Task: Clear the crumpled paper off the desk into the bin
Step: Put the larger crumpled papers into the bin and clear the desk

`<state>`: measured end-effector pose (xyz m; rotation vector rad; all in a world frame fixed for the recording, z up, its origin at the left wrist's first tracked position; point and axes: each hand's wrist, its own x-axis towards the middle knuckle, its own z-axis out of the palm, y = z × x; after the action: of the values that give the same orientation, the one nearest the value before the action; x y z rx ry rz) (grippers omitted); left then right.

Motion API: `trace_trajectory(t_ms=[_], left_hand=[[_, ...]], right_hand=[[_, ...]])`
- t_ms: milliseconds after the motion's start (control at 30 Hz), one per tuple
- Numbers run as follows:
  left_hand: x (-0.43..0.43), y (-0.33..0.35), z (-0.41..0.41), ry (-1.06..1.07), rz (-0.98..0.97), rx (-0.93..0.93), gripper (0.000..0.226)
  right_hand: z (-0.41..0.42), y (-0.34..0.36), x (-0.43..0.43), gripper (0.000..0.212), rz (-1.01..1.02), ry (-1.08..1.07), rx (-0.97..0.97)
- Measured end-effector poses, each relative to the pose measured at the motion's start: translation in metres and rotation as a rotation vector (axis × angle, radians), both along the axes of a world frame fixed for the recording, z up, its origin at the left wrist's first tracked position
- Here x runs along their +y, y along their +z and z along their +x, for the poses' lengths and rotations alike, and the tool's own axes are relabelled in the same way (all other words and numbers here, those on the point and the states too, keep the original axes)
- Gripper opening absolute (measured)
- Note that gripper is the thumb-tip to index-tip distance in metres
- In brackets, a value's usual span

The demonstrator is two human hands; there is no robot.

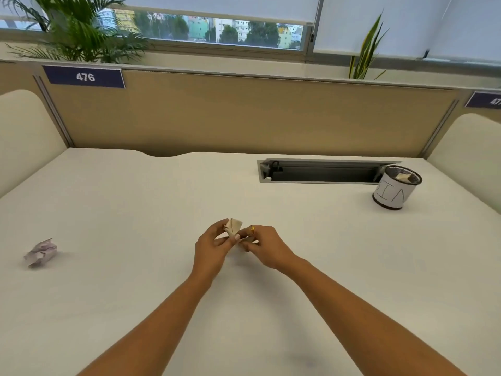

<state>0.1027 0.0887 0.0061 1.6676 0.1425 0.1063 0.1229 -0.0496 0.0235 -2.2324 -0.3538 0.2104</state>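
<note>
At the centre of the frame, the left hand [210,246] and right hand [264,246] meet just above the white desk [135,202], both pinching 1 small creased paper piece [233,226] between their fingertips. A second crumpled paper [40,253] lies on the desk at far left. The bin [390,192] stands at right beside a cable tray [322,172], with 1 scrap [403,176] inside.
</note>
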Motion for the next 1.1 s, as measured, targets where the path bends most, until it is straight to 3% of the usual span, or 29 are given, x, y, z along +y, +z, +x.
trace_trajectory(t_ms=[167,300,467,567,700,900,1100], left_hand=[[-0.036,0.005,-0.003,-0.126,-0.164,0.037,0.040],[-0.070,0.008,-0.006,-0.203,-0.191,0.014,0.038],[-0.105,0.010,-0.006,-0.191,-0.236,0.002,0.028],[-0.122,0.008,-0.008,-0.181,-0.231,0.009,0.020],[-0.145,0.006,-0.007,-0.139,-0.220,0.021,0.021],[-0.175,0.012,0.000,-0.076,-0.267,0.081,0.026],[-0.198,0.014,0.014,-0.050,-0.283,0.183,0.029]], right_hand=[[-0.005,0.000,-0.048,0.020,0.087,-0.063,0.029],[-0.014,0.001,-0.076,0.008,0.159,-0.171,-0.082],[-0.021,0.004,-0.105,0.035,0.144,-0.299,-0.280],[-0.025,0.007,-0.121,0.052,0.168,-0.266,-0.157],[-0.028,0.008,-0.141,0.037,0.201,-0.250,-0.055],[-0.023,0.010,-0.168,0.040,0.241,-0.217,-0.040],[-0.014,0.011,-0.200,0.068,-0.003,-0.054,-0.041]])
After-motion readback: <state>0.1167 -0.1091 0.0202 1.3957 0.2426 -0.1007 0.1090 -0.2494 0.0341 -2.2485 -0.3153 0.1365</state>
